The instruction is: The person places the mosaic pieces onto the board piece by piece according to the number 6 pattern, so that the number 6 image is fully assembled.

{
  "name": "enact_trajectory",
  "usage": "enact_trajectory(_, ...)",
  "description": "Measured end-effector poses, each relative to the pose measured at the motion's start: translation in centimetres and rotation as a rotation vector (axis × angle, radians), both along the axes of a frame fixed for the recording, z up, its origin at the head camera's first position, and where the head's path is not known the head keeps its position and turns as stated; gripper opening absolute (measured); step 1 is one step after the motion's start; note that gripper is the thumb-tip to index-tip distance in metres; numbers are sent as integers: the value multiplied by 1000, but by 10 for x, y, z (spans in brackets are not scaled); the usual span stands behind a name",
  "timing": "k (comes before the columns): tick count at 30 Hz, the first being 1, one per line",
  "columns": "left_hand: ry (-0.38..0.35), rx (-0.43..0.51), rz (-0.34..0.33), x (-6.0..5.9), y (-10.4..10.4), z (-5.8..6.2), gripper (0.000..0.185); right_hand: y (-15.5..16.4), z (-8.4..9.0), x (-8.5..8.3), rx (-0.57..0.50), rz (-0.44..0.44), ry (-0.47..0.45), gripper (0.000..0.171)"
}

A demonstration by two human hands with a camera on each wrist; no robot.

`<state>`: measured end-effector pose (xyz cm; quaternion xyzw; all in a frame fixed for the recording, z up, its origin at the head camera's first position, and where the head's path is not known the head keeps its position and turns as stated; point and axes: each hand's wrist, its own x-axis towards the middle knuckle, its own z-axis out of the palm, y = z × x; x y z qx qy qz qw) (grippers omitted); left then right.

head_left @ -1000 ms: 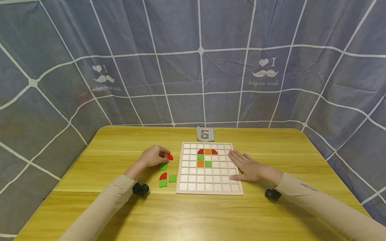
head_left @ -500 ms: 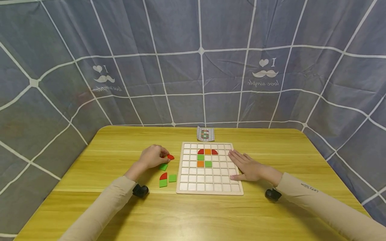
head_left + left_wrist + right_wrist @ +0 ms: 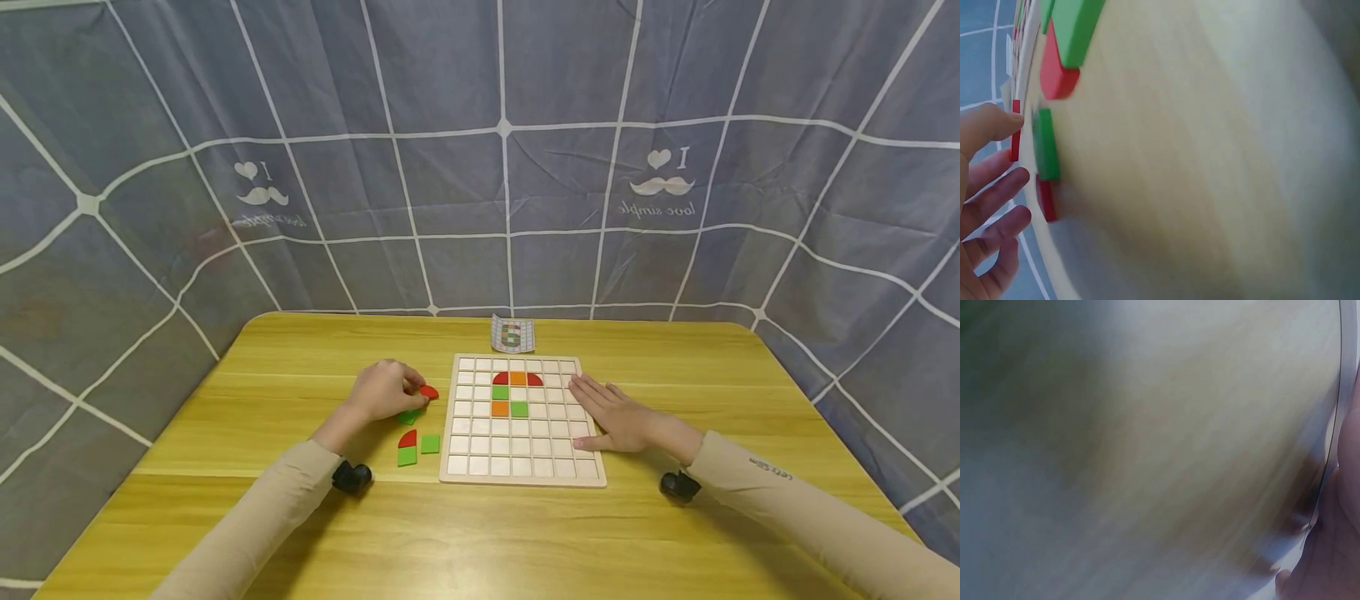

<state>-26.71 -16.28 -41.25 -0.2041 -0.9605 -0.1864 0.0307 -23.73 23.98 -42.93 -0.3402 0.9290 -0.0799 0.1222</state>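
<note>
Red quarter-circle tile (image 3: 428,391), pinched thinly at its edge by the left hand (image 3: 384,390) just left of the board (image 3: 521,477), could be dropped onto the green tile (image 3: 408,416) beneath while the right hand (image 3: 617,413) lies flat on the board.

Place: makeshift recording booth, domestic or studio in character; exact premises cannot be told.
Enclosure: grey-blue fabric sheet (image 3: 480,167) with a white grid pattern, hung on three sides of the bench, printed with a moustache motif and the words "love simple".
Bench: light wooden bench (image 3: 480,533) with rounded corners, standing close against the fabric.
Contents: wooden grid board (image 3: 521,467) of square cells, coloured tiles, and a small pattern card (image 3: 512,333) propped at the far edge.
Instrumentation: small black cameras strapped at both wrists (image 3: 351,477).
Walls, floor, fixtures: hidden behind the fabric.
</note>
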Motion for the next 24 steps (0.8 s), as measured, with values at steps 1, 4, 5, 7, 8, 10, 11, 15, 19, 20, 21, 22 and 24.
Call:
enact_trajectory(1,1,3,-3,1,1,1,27,0,0,0,2,-4,-5,94)
enact_trajectory(4,18,4,-20,3,6,5,26,1,-1,0,16,-21,-14,94)
enact_trajectory(5,24,9,-28,4,8,6,26,1,0,0,15,-24,-19,93)
enact_trajectory(7,38,9,-41,4,12,8,25,1,0,1,22,-28,-19,93)
enact_trajectory(8,46,9,-46,5,14,9,25,1,0,1,18,-26,-14,93)
enact_trajectory(10,53,9,-54,5,18,11,25,0,1,1,19,-23,-12,93)
enact_trajectory(11,55,4,-56,6,19,11,25,-1,2,1,16,-21,-13,93)
enact_trajectory(15,71,-12,-73,7,27,13,26,-1,1,0,31,-23,-16,93)
enact_trajectory(19,91,-12,-95,9,36,15,26,-1,-1,-1,26,-25,-13,93)
enact_trajectory(20,94,-8,-103,10,38,15,26,0,-1,-1,24,-24,-12,93)
enact_trajectory(21,98,-5,-110,10,41,16,25,0,-1,-1,22,-24,-12,93)
enact_trajectory(22,101,-4,-115,11,43,17,24,0,-1,-1,21,-24,-11,93)
enact_trajectory(24,105,0,-131,12,47,19,24,-1,0,0,27,-24,-11,93)
